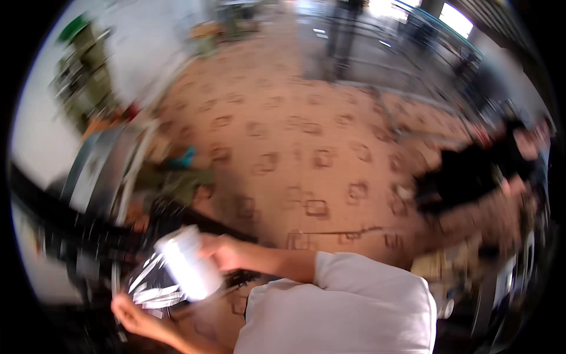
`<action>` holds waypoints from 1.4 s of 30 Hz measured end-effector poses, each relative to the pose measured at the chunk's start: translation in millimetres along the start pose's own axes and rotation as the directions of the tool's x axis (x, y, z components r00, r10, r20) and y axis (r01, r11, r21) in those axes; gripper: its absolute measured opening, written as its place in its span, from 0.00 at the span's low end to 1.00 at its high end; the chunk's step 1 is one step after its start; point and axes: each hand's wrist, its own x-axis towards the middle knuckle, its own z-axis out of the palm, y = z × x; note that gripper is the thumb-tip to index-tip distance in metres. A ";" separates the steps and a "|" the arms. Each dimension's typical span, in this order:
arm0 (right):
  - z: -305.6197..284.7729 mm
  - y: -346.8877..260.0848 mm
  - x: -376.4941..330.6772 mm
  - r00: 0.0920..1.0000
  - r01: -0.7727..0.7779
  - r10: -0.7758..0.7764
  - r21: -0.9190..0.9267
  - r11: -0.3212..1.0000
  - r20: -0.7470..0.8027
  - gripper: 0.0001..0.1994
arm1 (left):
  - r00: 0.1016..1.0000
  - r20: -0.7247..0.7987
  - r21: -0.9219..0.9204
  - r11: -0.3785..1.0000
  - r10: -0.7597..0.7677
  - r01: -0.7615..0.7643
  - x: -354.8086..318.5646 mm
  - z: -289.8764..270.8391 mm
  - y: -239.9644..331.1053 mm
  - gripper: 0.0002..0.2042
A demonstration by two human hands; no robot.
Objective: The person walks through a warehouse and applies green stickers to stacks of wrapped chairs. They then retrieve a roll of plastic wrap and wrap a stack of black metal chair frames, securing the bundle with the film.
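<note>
My right hand (221, 251) is closed on the upper side of a white, bright cylindrical roll (191, 268), held tilted at the lower left of the view. Shiny clear plastic film (154, 289) spreads from the roll toward my left hand (132, 315). At the film's lower edge, the fingers of that hand look pinched together on it. Glare and motion blur hide the finer details of the roll and the film.
Dark equipment (82, 236) stands beside and below my hands. A metal-topped bench (97, 171) and green bundles (183, 180) lie farther left. Patterned tan flooring (295, 141) stretches ahead. To the right, a person in black (477, 171) is near a cluttered table (454, 265).
</note>
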 end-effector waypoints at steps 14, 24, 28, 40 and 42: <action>70.3 4.5 69.2 0.771 0.177 -0.597 -0.826 0.535 -0.222 0.47 | 0.971 -0.123 -0.157 0.962 0.203 -0.222 63.8 -26.4 -22.5 0.08; 98.5 -17.5 118.6 0.839 0.257 -0.535 -0.937 0.236 0.096 0.50 | 0.830 -0.283 -0.098 0.847 0.480 -0.523 90.3 -53.7 -11.0 0.10; 93.1 -31.9 134.1 0.925 0.344 -0.302 -0.844 0.412 0.230 0.54 | 0.792 -0.107 -0.170 0.774 0.601 -0.610 97.9 -63.2 -3.2 0.12; 53.9 -46.6 205.8 0.921 0.146 0.042 -0.445 0.884 0.387 0.54 | 0.939 0.328 -0.339 0.915 -0.103 0.218 259.9 -14.7 -87.9 0.34; 45.7 -39.0 221.1 0.905 0.132 0.034 -0.357 0.925 0.423 0.53 | 0.928 0.343 -0.342 0.900 -0.149 0.271 270.9 -1.0 -93.4 0.35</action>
